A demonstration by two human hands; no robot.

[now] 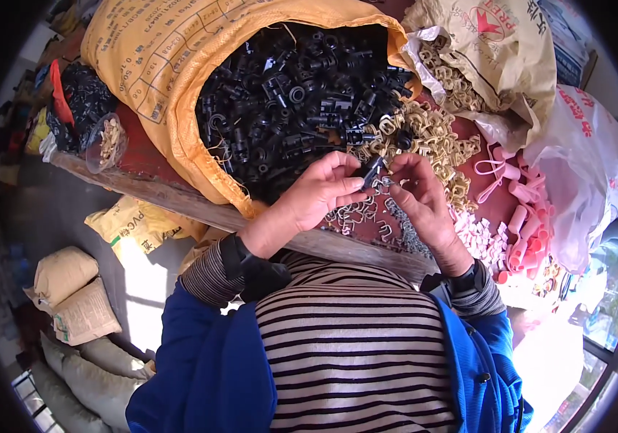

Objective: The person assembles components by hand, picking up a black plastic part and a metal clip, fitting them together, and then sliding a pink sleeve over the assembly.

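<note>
Black plastic fitting (372,174): between hands, long axis slanting away rightward
Left hand (316,192): nearer, pinching fitting
Right hand (428,203): beside; grip indiscernible

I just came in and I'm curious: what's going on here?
A person is holding a small black part in the left hand. The right hand is right beside it; I can't tell whether it grips anything. An orange sack lies open, with many black parts inside. Tan clips are heaped beside it, pink tubes farther right.

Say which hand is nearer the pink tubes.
Right: the right hand is left of the pink tubes; the left hand is farther left, near the black plastic fittings.
</note>
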